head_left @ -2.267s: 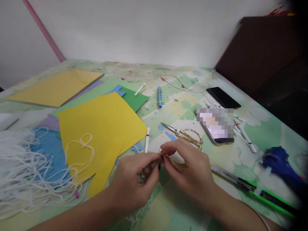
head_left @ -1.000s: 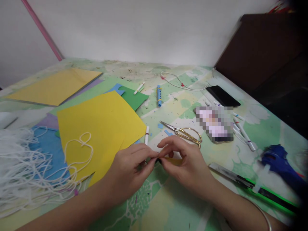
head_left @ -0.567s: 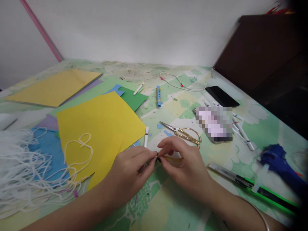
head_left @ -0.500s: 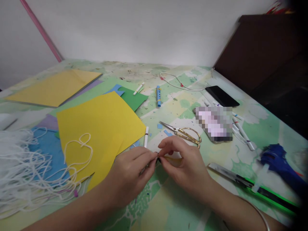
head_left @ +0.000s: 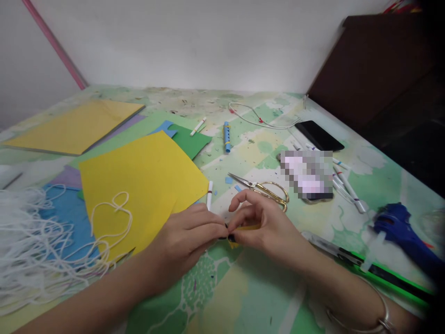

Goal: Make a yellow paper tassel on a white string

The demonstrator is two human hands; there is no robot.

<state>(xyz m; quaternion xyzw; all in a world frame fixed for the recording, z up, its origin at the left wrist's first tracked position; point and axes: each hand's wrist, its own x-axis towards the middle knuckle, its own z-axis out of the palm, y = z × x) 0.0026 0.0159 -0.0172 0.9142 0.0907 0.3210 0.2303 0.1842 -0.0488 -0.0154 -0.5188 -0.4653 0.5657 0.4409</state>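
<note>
My left hand and my right hand meet fingertip to fingertip over the table. A small yellow paper strip is pinched between them, mostly hidden by the fingers. Dark spots show at the fingertips; I cannot tell whether they are nails or part of the piece. The right index finger is raised and curled over the thumb. Just beyond my right hand lie gold-handled scissors, blades pointing left. A white marker lies beyond my left fingers, by a yellow sheet.
White cord lies tangled at left over blue paper. A blue paper roll sits farther back. At right are a pixelated phone, a black phone, several markers, a green cutter and a blue glue gun.
My right wrist has turned slightly, and more of the bracelet shows. The left fingers lie flatter, and a bit of yellow paper now shows below the fingertips. The view has shifted slightly.
</note>
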